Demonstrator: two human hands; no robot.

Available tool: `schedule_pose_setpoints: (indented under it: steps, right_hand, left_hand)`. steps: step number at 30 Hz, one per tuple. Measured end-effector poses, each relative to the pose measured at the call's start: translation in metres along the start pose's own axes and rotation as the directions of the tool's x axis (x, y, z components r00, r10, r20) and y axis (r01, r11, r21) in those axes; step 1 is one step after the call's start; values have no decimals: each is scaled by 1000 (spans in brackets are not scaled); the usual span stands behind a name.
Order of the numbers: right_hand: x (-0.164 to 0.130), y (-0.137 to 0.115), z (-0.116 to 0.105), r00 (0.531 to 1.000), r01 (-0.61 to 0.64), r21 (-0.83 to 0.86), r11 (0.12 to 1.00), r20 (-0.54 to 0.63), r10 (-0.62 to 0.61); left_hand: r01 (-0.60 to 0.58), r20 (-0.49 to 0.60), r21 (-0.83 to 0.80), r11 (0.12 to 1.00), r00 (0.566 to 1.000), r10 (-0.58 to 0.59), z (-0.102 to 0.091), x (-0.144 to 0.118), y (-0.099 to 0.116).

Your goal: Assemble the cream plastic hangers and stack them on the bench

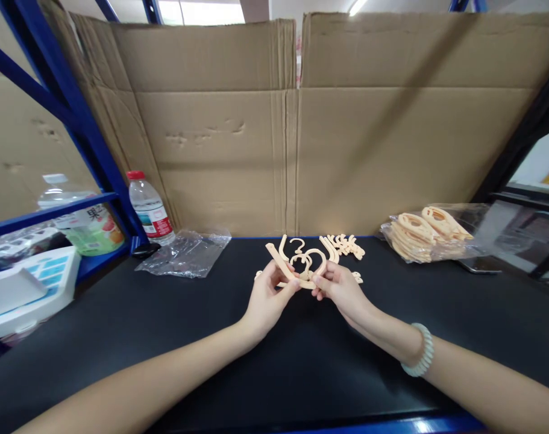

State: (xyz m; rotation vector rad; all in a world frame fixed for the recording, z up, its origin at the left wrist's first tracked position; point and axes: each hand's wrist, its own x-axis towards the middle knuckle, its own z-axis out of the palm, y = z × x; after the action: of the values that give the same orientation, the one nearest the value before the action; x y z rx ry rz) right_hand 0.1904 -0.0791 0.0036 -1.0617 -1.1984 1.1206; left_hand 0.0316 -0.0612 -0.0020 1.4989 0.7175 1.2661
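Over the middle of the table, my left hand is closed with thumb and fingers on a beige slanting strip. My right hand pinches a beige curved piece that bends round like an open ring. The two pieces meet or overlap between my fingertips; whether they are joined I cannot tell. Just behind my hands lie a small beige hook, a short curved strip and more curved strips. Flat beige ends show on both sides, partly hidden by my hands.
Several small beige pieces lie in a heap at the back. A clear bag of beige parts is at the right. On the left are crumpled clear plastic, a red-capped bottle and a white-and-blue device. Cardboard walls the back.
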Motion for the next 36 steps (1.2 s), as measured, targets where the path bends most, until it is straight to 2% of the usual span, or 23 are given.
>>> schedule_pose_setpoints:
  steps: [10, 12, 15, 18, 20, 21, 22, 23, 25, 27, 28, 29, 31, 36]
  right_hand:
    - [5, -5, -6, 991, -84, -55, 995, 104, 89]
    - [4, -5, -6, 985, -115, -53, 992, 125, 121]
    - [3, -7, -5, 977, -134, -53, 990, 159, 141]
    - [10, -11, -12, 978, -117, -11, 993, 171, 118]
    - [21, -11, -26, 994, -45, -46, 998, 102, 49]
    - [29, -11, -35, 999, 23, -125, 992, 51, -17]
    - [36, -10, -45, 995, 101, -260, 960, 13, -101]
    - [43, -8, -56, 979, 188, -439, 879, 9, -205]
    - [55, -3, -74, 919, 342, -745, 572, 137, -371]
    - [63, 2, -87, 866, 439, -848, 295, 312, -391]
    - [65, 5, -90, 850, 473, -854, 218, 378, -366]
    - [67, 7, -93, 841, 500, -848, 179, 424, -337]
    - [70, 11, -94, 830, 533, -829, 168, 474, -294]
    - [77, 15, -93, 819, 562, -788, 250, 489, -299]
  left_hand:
    - [130, -103, -104, 986, 985, -141, 2, -3, -3]
    - [143, -85, -125, 982, 984, -154, 3, -4, -2]
    - [216, 3, -172, 961, 976, -219, 5, -7, -2]
    - [285, 26, -194, 939, 958, -285, 6, -7, -1]
    - [298, 17, -205, 932, 953, -301, 6, -6, -1]
    - [302, 14, -213, 929, 952, -306, 5, -6, 0]
    - [304, 14, -220, 927, 951, -309, 5, -5, 0]
    - [306, 13, -224, 925, 950, -311, 5, -4, 0]
    - [312, 11, -221, 924, 948, -317, 5, -4, 0]
    - [323, 7, -210, 923, 944, -329, 4, -3, -1]
    - [329, 5, -210, 921, 942, -336, 4, -3, -1]
    - [335, 4, -212, 918, 940, -342, 4, -3, -1]
    - [342, 8, -222, 913, 937, -349, 4, -4, -2]
    - [330, 17, -244, 912, 942, -336, 5, -4, -2]
